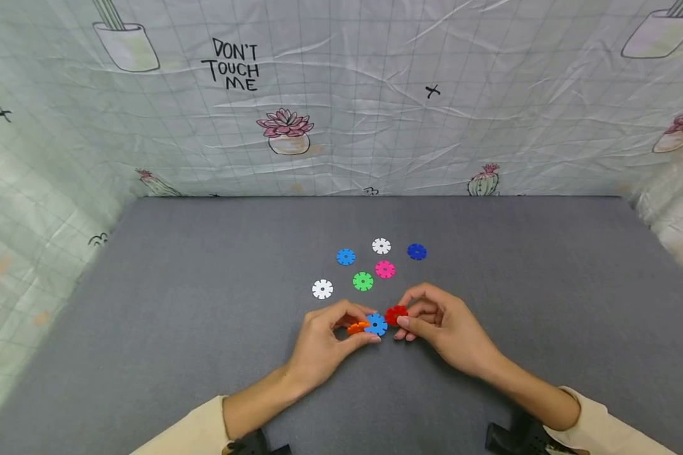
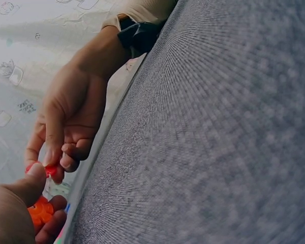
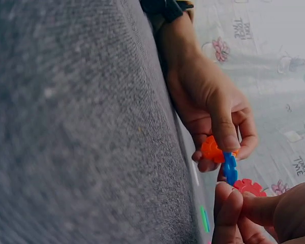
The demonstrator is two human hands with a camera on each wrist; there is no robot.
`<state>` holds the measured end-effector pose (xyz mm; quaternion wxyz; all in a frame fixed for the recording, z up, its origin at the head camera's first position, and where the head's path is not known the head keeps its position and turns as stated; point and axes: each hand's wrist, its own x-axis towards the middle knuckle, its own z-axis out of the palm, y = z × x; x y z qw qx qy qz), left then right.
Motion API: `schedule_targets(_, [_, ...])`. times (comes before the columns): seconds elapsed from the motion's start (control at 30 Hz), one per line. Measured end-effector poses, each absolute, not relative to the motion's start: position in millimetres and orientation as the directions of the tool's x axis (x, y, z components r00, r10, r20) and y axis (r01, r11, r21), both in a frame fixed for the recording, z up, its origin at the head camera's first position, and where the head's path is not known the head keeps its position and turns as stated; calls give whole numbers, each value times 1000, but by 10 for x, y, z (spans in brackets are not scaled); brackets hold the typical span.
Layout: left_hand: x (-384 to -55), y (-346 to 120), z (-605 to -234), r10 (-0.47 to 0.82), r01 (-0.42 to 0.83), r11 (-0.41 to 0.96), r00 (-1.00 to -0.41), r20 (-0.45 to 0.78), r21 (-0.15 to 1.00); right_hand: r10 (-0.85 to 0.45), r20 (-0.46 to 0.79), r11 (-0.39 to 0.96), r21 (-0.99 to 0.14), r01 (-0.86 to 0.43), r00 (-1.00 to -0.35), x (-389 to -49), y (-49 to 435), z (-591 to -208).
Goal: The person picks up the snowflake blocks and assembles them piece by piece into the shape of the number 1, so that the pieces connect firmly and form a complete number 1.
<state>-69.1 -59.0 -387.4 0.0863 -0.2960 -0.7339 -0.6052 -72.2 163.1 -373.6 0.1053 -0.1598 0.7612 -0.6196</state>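
My left hand [image 1: 324,338] pinches a blue notched disc [image 1: 377,325] between thumb and fingers. An orange notched disc [image 1: 357,328] is joined to that blue disc at an angle, inside the curve of the same hand. My right hand [image 1: 452,328] holds a red notched disc [image 1: 395,315] between thumb and index finger. The red disc's edge is right at the blue disc's right edge, as the right wrist view also shows with the red disc [image 3: 250,187] below the blue one [image 3: 230,168]. In the left wrist view, fingers partly hide the orange disc [image 2: 40,211].
Beyond the hands, loose notched discs lie flat on the grey table [image 1: 205,284]: white [image 1: 322,289], another white [image 1: 381,246], light blue [image 1: 345,256], green [image 1: 363,281], pink [image 1: 384,269] and dark blue [image 1: 417,251]. A patterned cloth [image 1: 347,151] hangs behind the table.
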Motion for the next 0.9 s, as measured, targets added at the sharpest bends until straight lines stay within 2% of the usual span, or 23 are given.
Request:
schedule_targets(0.27, [-651, -595, -3721, 328, 547, 67, -802, 499, 834, -393, 72, 179, -972, -154, -917, -718, 1623, -3763])
schedule_targets(0.57, [-654, -599, -3728, 318, 542, 32, -802, 505, 840, -406, 176, 188, -944, -270, -897, -689, 1610, -3765])
schedule_targets(0.9, [-736, -610, -4007, 313, 475, -22, -832, 458, 879, -404, 244, 121, -941, -316, -882, -658, 1581, -3797])
